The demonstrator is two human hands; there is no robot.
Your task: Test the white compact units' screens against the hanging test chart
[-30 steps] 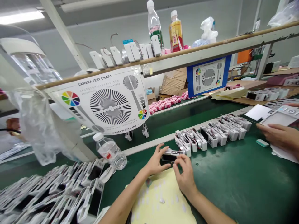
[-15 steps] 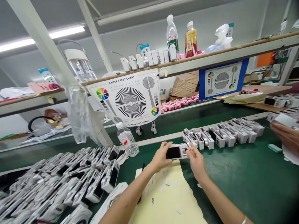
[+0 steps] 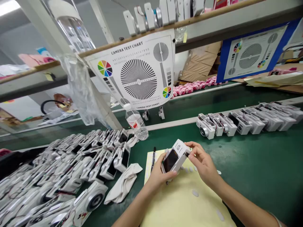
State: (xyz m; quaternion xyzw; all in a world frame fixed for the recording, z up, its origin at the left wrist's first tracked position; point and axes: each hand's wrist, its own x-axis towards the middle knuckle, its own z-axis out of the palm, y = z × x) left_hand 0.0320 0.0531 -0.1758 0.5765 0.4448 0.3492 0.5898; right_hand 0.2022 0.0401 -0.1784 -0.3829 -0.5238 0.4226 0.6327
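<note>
A white compact digital camera [image 3: 175,157] is held tilted above a yellow sheet of paper [image 3: 184,201], its dark screen turned toward me. My left hand [image 3: 161,171] is closed round the left end and lower edge of its body. At the opposite end, the fingers of my right hand [image 3: 201,159] are bent against the side by a small dark opening. Whether a tiny part sits between those fingertips is hidden. Small whitish label-like pieces [image 3: 195,193] lie on the paper, and a black pen [image 3: 153,157] rests at its left edge.
Many white cameras [image 3: 78,176] crowd the green table's left side. A row of cameras [image 3: 251,119] stands at the back right. A water bottle [image 3: 136,123] and a white cloth [image 3: 124,183] are nearby. A camera test chart [image 3: 139,72] hangs from the shelf [image 3: 213,25].
The camera has turned from level to a steep tilt and come nearer. My right hand has moved to its end face. My view has shifted down and closer to the table.
</note>
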